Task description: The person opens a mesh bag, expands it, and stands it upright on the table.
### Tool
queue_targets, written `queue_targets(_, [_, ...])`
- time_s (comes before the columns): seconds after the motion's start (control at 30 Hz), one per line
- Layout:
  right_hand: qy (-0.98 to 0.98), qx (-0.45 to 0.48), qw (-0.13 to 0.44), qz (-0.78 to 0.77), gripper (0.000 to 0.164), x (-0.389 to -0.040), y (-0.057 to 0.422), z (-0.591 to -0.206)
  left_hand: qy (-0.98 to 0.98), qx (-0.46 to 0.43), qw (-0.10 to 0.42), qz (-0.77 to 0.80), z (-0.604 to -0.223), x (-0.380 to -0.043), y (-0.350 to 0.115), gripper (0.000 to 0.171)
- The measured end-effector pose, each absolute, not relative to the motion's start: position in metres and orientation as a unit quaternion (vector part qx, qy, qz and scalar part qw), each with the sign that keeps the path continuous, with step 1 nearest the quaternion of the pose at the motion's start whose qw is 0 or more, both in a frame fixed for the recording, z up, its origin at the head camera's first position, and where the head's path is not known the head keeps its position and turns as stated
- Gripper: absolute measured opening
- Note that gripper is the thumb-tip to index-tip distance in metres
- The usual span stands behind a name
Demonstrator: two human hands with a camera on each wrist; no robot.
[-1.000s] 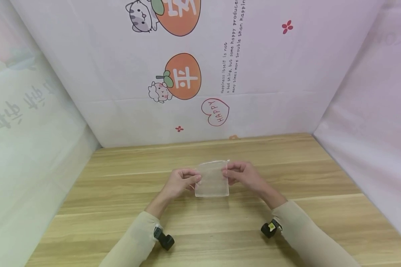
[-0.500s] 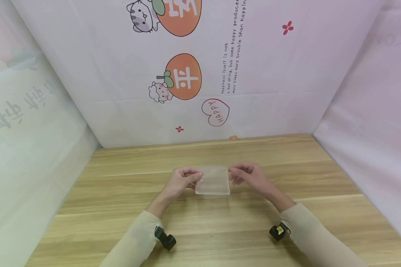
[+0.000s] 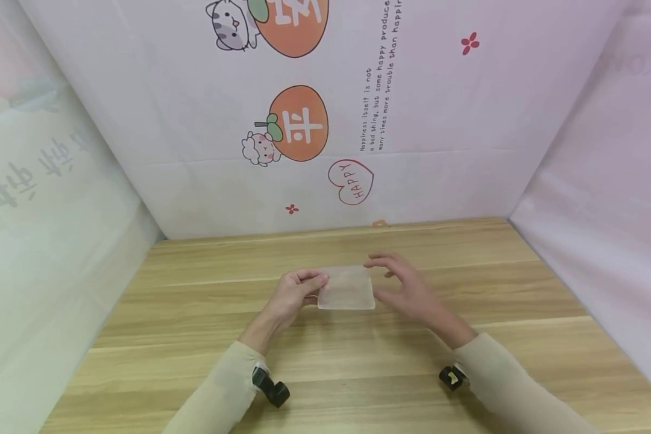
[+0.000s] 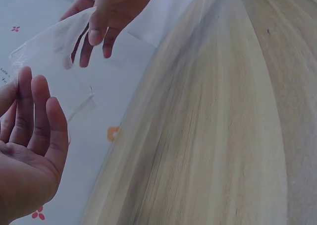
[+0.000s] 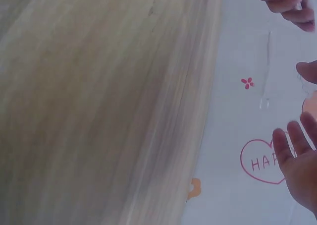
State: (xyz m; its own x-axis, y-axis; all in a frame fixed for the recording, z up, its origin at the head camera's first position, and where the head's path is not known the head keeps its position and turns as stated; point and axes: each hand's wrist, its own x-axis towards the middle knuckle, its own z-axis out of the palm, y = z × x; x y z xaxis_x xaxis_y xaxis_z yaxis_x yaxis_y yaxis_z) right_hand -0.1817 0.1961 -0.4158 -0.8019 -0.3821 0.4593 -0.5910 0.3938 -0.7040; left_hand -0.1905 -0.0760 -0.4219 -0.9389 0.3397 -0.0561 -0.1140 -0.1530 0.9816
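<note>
A sheer white pouch is held above the table in the head view, its lower edge toward me. My left hand pinches its left edge between thumb and fingers. A thin cord trails from the pouch in the left wrist view. At the right edge of the pouch, my right hand has its thumb and fingers spread apart. In the right wrist view, the right hand shows loosely extended fingers with nothing gripped, and the pouch is only a faint outline.
A wood-grain table lies below both hands. White printed cloth rises behind the table, with more pale cloth at the left and right sides. Small black cameras sit on both wrists.
My right hand has let go of the pouch's right edge and spread its fingers. The pouch has tilted flatter, its lower edge rising slightly, while the left hand keeps its pinch.
</note>
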Motion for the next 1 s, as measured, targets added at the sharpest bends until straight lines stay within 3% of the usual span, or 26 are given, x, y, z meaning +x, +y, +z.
queue_targets(0.2, [-0.825, 0.328, 0.167, 0.428, 0.053, -0.181, 0.186, -0.417, 0.625, 0.093, 0.158, 0.759, -0.421, -0.19, -0.075, 0.01])
queue_targets(0.4, [-0.811, 0.355, 0.212, 0.414, 0.041, -0.178, 0.181, -0.414, 0.622, 0.092, 0.154, 0.762, -0.419, -0.188, -0.075, 0.009])
queue_targets(0.67, [-0.791, 0.357, 0.235, 0.438, 0.027, -0.175, 0.177, -0.412, 0.611, 0.088, 0.155, 0.771, -0.421, -0.189, -0.074, 0.01])
queue_targets(1.0, [-0.77, 0.363, 0.265, 0.452, 0.033, -0.178, 0.174, -0.411, 0.629, 0.098, 0.154, 0.756, -0.421, -0.186, -0.081, 0.017])
